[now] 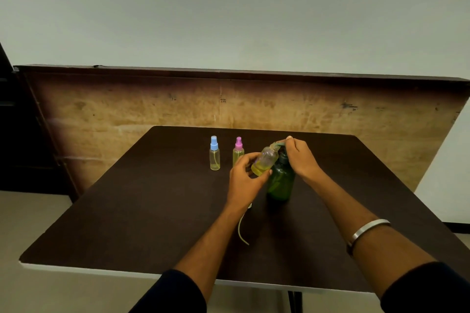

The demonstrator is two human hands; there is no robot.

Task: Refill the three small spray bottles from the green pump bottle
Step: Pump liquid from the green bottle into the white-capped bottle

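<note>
A person's left hand (245,178) grips an uncapped clear small spray bottle (264,161), tilted, its neck at the spout of a dark green plastic pump bottle (281,180) whose pump head the right hand (300,157) presses with curled fingers. Two more small bottles, blue-capped (215,154) and pink-capped (238,151), stand upright left of it, apart, on the dark brown table (152,211), well inside its edges. No labels can be read.

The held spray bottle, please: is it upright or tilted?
Tilted: the bottle in the left hand leans its open neck toward the pump bottle.
</note>
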